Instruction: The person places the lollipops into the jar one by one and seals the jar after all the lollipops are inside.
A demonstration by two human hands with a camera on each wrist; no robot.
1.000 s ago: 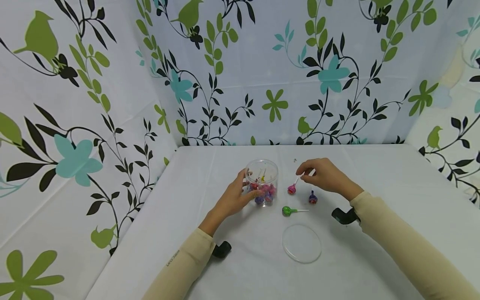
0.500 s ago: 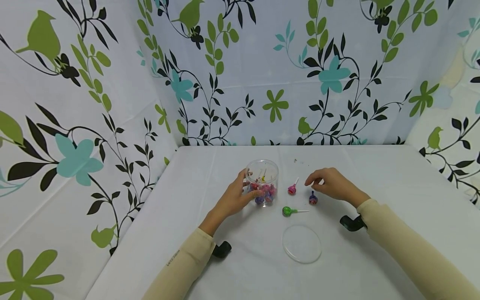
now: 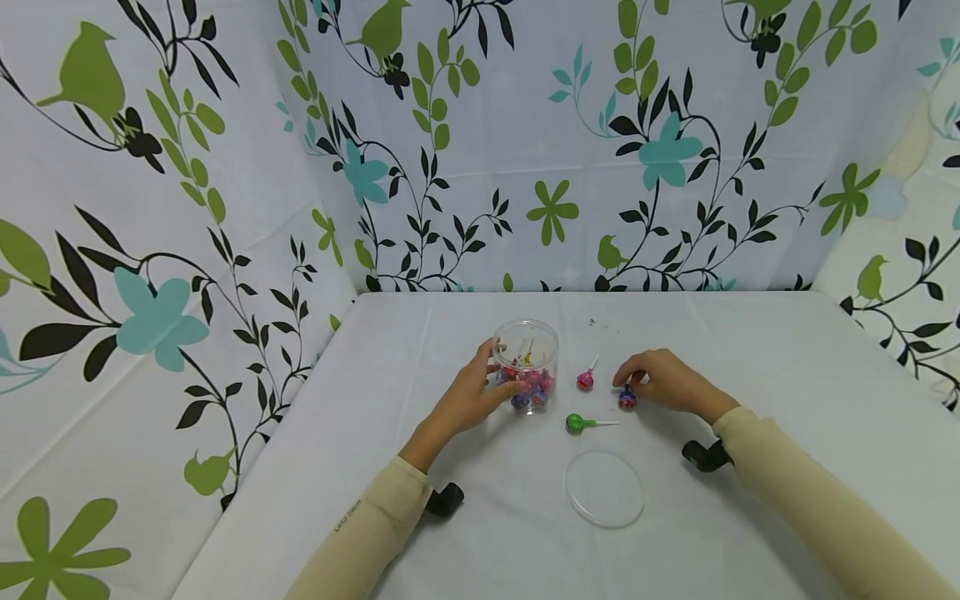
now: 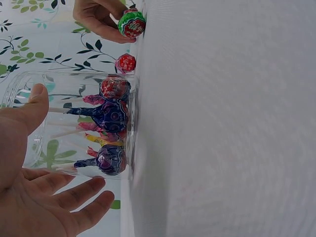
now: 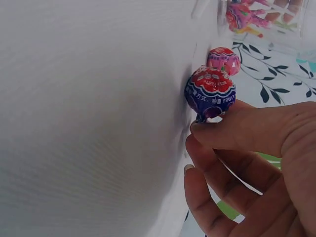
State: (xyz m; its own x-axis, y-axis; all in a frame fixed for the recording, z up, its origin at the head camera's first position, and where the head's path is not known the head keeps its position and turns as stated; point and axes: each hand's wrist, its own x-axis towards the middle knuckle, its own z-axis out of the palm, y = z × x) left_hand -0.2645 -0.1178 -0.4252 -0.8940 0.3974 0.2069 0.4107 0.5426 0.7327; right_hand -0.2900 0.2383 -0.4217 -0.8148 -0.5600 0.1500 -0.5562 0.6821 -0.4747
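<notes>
My left hand (image 3: pixel 474 390) holds a clear round jar (image 3: pixel 557 358) from its left side, thumb in front and fingers behind. Inside the upright jar are several wrapped lollipops, among them a dark blue one (image 4: pixel 111 116). With thumb and fingertips my right hand (image 3: pixel 667 382) pinches a purple-blue lollipop (image 5: pixel 211 94) just below its candy head; the stick is hidden by the hand. Between the jar and that hand a pink lollipop (image 3: pixel 585 381) rests on the table, stick pointing up and away. A green lollipop (image 3: pixel 576 423) lies nearer, its stick pointing right.
A clear round lid or ring (image 3: pixel 600 523) lies flat in front of the green lollipop. White cloth covers the table (image 3: pixel 510 517). Patterned curtains (image 3: pixel 480 167) with leaves and birds stand behind it and at both sides.
My right hand has let go of the pink lollipop's stick, moved right and nearer, and now pinches the purple-blue lollipop. The left hand stays at the jar.
</notes>
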